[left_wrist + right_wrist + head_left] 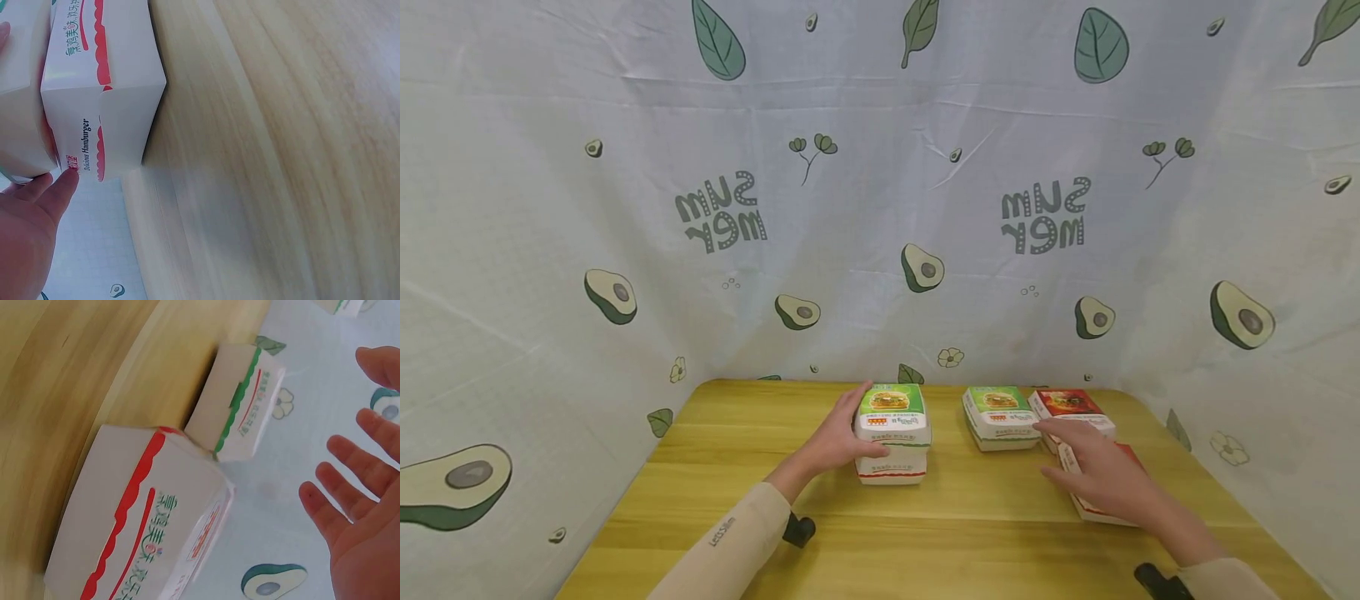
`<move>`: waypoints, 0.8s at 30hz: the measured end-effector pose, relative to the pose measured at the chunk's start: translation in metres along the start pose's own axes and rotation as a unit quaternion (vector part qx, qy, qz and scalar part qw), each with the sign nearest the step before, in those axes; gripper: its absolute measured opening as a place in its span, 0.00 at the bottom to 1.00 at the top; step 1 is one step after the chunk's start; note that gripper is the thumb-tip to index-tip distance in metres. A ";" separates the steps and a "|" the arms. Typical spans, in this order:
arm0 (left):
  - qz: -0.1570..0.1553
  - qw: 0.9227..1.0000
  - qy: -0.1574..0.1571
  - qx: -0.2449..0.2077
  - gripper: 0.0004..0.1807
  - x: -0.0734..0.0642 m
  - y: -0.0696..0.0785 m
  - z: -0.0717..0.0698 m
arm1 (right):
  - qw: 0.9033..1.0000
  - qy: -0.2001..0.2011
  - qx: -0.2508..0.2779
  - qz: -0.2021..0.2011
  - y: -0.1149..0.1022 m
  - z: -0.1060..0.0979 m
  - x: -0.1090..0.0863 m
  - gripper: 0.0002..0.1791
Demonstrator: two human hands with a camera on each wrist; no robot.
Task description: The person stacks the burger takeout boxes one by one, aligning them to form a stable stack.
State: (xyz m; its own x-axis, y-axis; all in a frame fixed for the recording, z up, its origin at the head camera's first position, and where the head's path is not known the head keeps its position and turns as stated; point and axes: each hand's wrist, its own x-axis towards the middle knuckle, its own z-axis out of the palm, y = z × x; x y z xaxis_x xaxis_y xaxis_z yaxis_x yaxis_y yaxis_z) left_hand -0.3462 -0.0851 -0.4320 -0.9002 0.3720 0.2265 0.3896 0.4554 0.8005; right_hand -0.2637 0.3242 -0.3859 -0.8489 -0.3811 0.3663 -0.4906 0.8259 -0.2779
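My left hand (837,437) holds a green-topped hamburger box (891,410) by its left side, thumb at the front. This box sits on a hamburger box with red trim (891,469). In the left wrist view, fingertips lie against the lower box (103,81) too, near the seam between the two. Over on the right, my right hand (1097,467) hovers above a red-topped hamburger box (1099,512), partly hiding it. The right wrist view has its fingers (344,459) spread and holding nothing, apart from the red-trimmed box (137,512).
A second green-topped box (1000,417) stands right of the stack, beside another red-topped box (1075,404) at the back right. Behind the wooden table (730,467) hangs a white cloth (865,217) printed with avocados and leaves.
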 end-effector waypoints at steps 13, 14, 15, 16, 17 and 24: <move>-0.001 1.000 0.000 0.001 0.62 -0.001 0.002 0.000 | 0.998 -0.027 0.016 0.064 0.015 -0.008 -0.012 0.39; -0.001 1.000 0.000 0.001 0.62 -0.001 0.002 0.000 | 0.997 -0.028 0.016 0.066 0.016 -0.008 -0.013 0.39; -0.001 1.000 -0.001 0.002 0.62 -0.001 0.003 -0.001 | 0.997 -0.027 0.014 0.068 0.018 -0.009 -0.014 0.39; -0.001 1.000 0.000 0.002 0.62 -0.001 0.003 -0.001 | 0.997 -0.027 0.014 0.067 0.019 -0.009 -0.015 0.39; 0.000 1.000 0.000 0.002 0.62 -0.001 0.003 -0.001 | 0.997 -0.026 0.015 0.065 0.021 -0.010 -0.016 0.39; 0.002 1.000 -0.001 0.006 0.63 0.000 0.001 -0.001 | 0.997 -0.030 -0.001 0.070 0.037 -0.011 -0.024 0.39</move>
State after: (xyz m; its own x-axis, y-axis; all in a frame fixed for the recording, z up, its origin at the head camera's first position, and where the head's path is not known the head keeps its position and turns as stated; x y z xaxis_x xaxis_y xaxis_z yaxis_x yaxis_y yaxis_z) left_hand -0.3460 -0.0851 -0.4305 -0.8983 0.3751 0.2287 0.3956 0.4640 0.7926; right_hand -0.2587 0.3682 -0.3953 -0.9192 -0.2865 0.2701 -0.3663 0.8738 -0.3198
